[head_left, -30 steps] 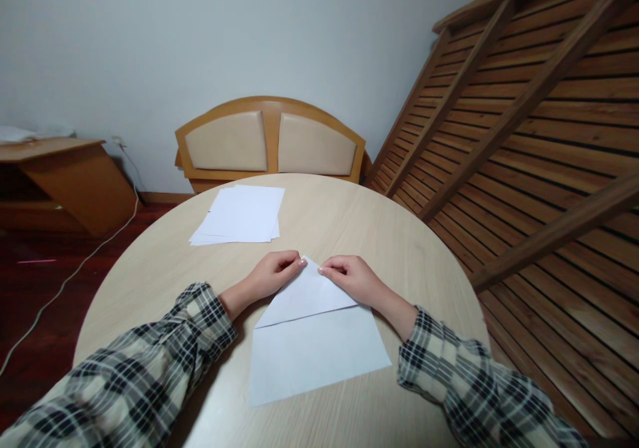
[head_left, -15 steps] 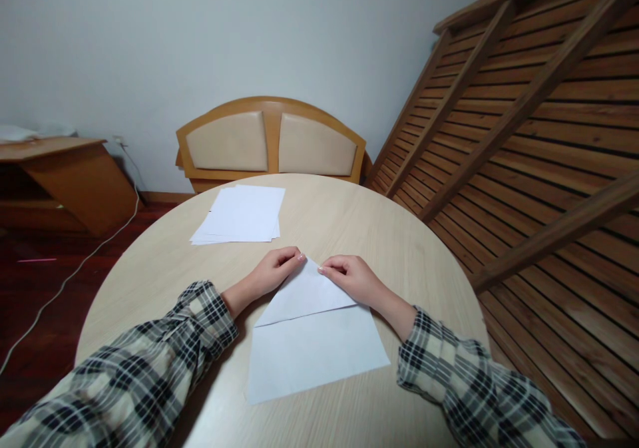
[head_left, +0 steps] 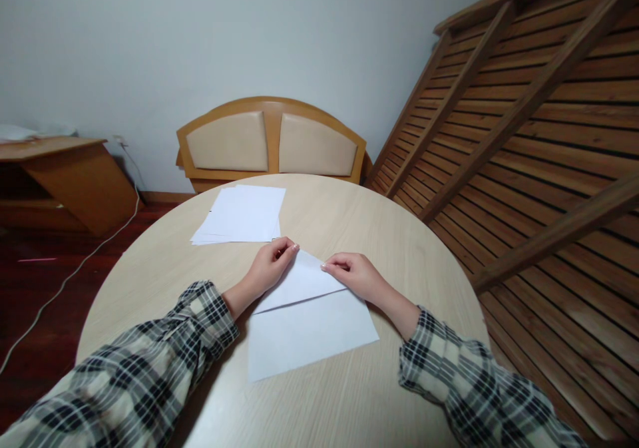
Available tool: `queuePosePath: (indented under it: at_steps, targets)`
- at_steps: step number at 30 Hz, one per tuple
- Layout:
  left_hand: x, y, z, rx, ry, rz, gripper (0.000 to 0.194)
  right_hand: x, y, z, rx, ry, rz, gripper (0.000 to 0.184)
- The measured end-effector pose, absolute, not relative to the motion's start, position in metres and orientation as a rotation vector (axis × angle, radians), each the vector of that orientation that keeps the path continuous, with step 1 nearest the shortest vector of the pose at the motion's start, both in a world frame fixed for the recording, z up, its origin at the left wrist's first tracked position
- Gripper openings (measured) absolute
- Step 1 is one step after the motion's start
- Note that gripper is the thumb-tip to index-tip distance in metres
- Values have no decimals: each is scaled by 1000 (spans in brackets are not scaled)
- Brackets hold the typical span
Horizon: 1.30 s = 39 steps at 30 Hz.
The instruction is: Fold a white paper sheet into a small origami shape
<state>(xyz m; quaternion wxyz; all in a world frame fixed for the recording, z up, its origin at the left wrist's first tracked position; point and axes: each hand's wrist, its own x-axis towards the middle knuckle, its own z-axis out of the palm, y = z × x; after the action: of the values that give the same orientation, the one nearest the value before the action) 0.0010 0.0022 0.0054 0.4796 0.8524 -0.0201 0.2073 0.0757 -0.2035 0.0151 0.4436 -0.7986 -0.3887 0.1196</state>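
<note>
Here I have the folded sheet [head_left: 312, 333] flat on the bench [head_left: 404, 241], spreading from between my hands toward the camera: left hand [head_left: 269, 265] pinching its far tip, right hand [head_left: 357, 277] pinching the right slanting edge, left nearer the point.

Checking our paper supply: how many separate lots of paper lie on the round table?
2: the folded paper, held by the left hand and right hand, and the loose stack, farther away and to the left. Sheets may be hidden in the stack.
</note>
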Motion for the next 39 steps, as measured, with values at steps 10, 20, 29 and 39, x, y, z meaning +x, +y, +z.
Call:
queuePosePath:
  at_steps: [10,20,29,39]
  targets:
    - [-1,2,11,1992,9,411,30,78,-206,19,-1964,-882,163,26]
    - [0,4,6,1967,5,356,30,96,-215,16,-1910,-742,-19,27]
    - [1,5,3,1944,40,392,29,102,-216,13,-1854,-680,27,32]
    - [2,10,2,1899,115,464,27,104,-218,11,-1795,-598,43,48]
